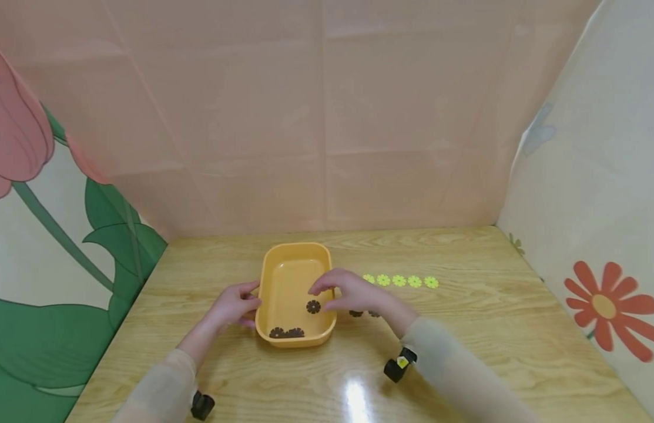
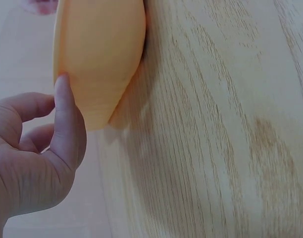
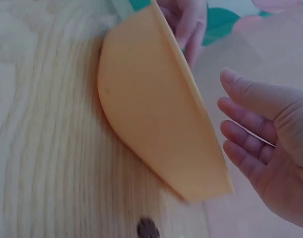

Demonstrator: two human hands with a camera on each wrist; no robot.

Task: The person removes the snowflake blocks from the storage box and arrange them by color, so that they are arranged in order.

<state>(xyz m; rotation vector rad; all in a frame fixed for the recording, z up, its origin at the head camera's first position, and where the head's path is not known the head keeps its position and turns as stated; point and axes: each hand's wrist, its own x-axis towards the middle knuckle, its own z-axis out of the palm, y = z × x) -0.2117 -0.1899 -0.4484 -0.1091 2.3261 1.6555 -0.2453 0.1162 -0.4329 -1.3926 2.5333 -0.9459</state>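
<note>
A yellow-orange plastic tray (image 1: 295,282) stands on the wooden table. My left hand (image 1: 234,305) holds its left rim, thumb against the outer wall in the left wrist view. Over the tray's right side is my right hand (image 1: 348,291), fingers apart, nothing between them. Just off those fingertips a dark brown flower-shaped piece (image 1: 313,306) appears within the tray's outline; whether it lies on the bottom or is in the air I cannot tell. More dark flower pieces (image 1: 287,333) gather at the tray's near end. Two dark flower pieces (image 1: 355,313) lie right of the tray, partly hidden by my right wrist.
A row of several yellow-green flower pieces (image 1: 399,281) lies on the table (image 1: 464,329) beyond my right forearm. A pink sheet (image 1: 327,117) hangs behind the table. Flower-printed sheets (image 1: 604,305) stand at both sides.
</note>
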